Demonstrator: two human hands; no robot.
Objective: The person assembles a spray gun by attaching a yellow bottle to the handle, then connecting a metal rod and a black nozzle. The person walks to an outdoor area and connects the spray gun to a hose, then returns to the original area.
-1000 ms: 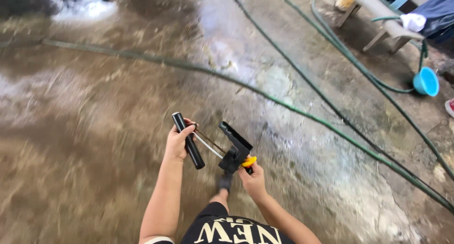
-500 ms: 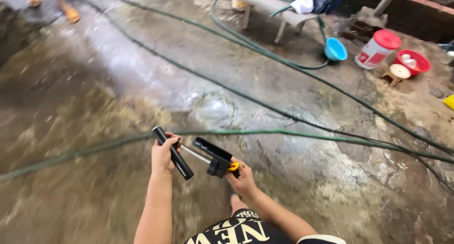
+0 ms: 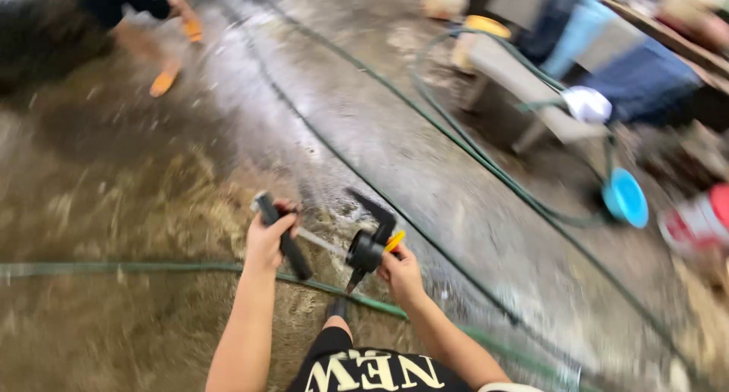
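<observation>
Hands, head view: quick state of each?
Left hand: closed around the black handle of the spray gun.
Right hand: closed on the spray gun's black body by the yellow trigger.

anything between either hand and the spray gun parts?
Nothing visible. The left hand is wrapped around the black lance grip, and the right hand is on the gun body by the yellow trigger.

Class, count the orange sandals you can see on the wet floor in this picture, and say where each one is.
2, both at upper left: one orange sandal lies further left and nearer, the other orange sandal sits higher up, by a person's foot. The picture is blurred; more may be out of view.
</observation>
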